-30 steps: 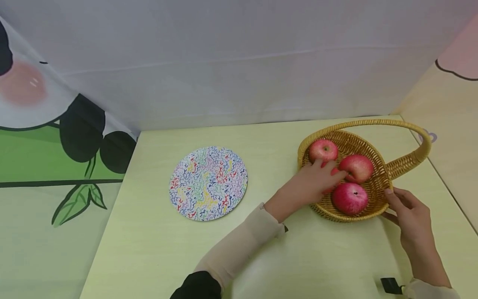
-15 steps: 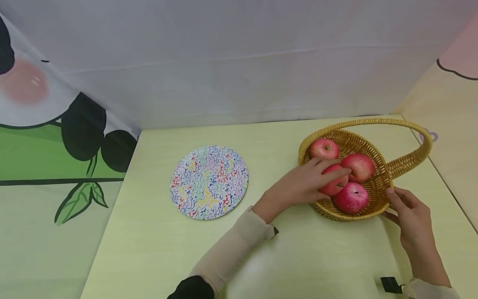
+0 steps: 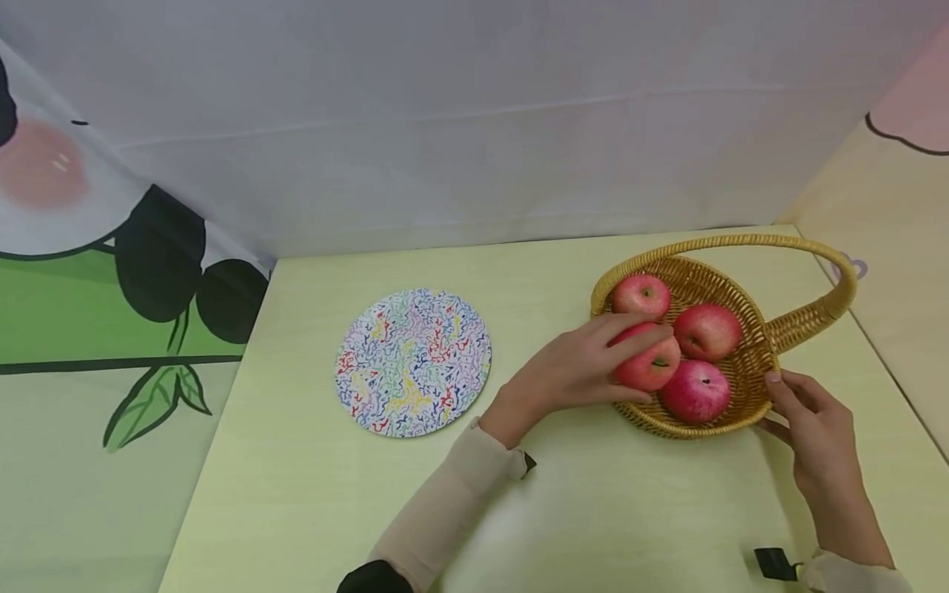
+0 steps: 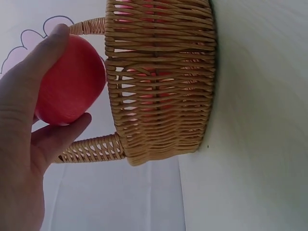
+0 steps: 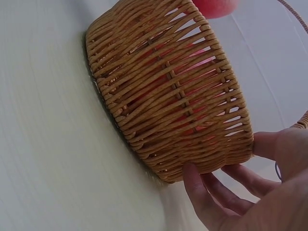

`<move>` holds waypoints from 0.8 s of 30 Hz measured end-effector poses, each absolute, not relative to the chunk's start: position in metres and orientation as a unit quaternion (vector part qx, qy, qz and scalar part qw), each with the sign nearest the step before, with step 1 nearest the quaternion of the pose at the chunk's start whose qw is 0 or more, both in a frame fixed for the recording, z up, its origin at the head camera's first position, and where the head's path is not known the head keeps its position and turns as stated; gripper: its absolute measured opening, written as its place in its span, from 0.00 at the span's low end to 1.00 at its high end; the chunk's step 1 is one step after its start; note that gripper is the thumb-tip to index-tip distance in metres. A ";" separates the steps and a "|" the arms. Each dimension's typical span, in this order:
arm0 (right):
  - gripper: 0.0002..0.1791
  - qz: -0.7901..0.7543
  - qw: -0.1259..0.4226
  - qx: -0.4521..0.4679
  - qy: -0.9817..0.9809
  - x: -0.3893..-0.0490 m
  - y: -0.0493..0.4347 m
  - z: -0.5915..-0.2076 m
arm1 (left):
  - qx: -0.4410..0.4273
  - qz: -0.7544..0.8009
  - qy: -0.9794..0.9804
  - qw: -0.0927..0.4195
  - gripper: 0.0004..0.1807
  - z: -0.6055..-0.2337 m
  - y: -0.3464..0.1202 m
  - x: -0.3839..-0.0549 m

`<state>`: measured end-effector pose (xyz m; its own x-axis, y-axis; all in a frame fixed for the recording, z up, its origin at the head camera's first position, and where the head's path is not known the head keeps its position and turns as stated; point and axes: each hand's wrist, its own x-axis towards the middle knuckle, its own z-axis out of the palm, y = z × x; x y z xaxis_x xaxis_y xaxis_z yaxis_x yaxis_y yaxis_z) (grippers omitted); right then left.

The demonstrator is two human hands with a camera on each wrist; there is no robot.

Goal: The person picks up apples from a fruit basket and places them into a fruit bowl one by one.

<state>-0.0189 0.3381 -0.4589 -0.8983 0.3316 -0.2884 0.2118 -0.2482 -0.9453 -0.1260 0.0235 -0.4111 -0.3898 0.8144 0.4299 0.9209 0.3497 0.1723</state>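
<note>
The left hand (image 3: pixel 574 362) held a red apple (image 3: pixel 647 364), thumb and fingers curled round it, while the right hand (image 3: pixel 826 436) gripped the basket (image 3: pixel 754 354), its thumb at the rim. The left forearm, in a pale sleeve (image 3: pixel 445 502), slanted up from the bottom of the head view; the right hand reached up to the basket's near right side. From overhead the red apple seemed to sit among the others, over the basket's left edge, but the left wrist view showed it above the rim and very near it; whether the two touched could not be told. The right wrist view showed the right fingers against the lower wicker, largely hidden from overhead. Inside the basket lay a pink apple (image 3: pixel 642 295) at the back, a mottled apple (image 3: pixel 708 333) toward the right and a magenta apple (image 3: pixel 695 392) in front. Well apart, to the left, a round patterned board (image 3: pixel 413 362) lay on the table (image 3: pixel 630 511)
</note>
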 end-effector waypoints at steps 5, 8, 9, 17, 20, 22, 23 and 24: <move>0.05 0.761 0.043 -0.223 -0.608 -0.017 0.338 -0.457 | -0.528 -0.203 -0.802 0.191 0.39 -0.412 0.014 -0.122; 0.05 0.763 0.039 -0.223 -0.606 -0.018 0.338 -0.457 | -0.519 -0.209 -0.802 0.210 0.42 -0.412 0.007 -0.120; 0.05 0.763 0.038 -0.223 -0.606 -0.018 0.338 -0.457 | -0.516 -0.214 -0.802 0.212 0.43 -0.412 0.004 -0.119; 0.05 0.760 0.028 -0.224 -0.610 -0.018 0.338 -0.457 | -0.502 -0.290 -0.792 0.192 0.46 -0.410 -0.015 -0.116; 0.05 0.763 0.031 -0.219 -0.607 -0.019 0.338 -0.456 | -0.497 -0.300 -0.789 0.201 0.46 -0.412 -0.020 -0.116; 0.05 0.765 0.032 -0.218 -0.606 -0.018 0.337 -0.457 | -0.493 -0.304 -0.788 0.210 0.46 -0.413 -0.023 -0.116; 0.05 0.765 0.033 -0.217 -0.605 -0.019 0.337 -0.457 | -0.490 -0.307 -0.787 0.215 0.46 -0.413 -0.024 -0.116; 0.05 0.766 0.032 -0.218 -0.605 -0.018 0.337 -0.457 | -0.487 -0.307 -0.787 0.220 0.46 -0.414 -0.026 -0.116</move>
<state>-0.0185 0.3371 -0.4573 -0.9031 0.3129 -0.2940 0.2135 -0.2669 -0.9398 -0.1165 -0.0256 -0.4142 -0.4281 0.6320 0.6460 0.9025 0.3361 0.2693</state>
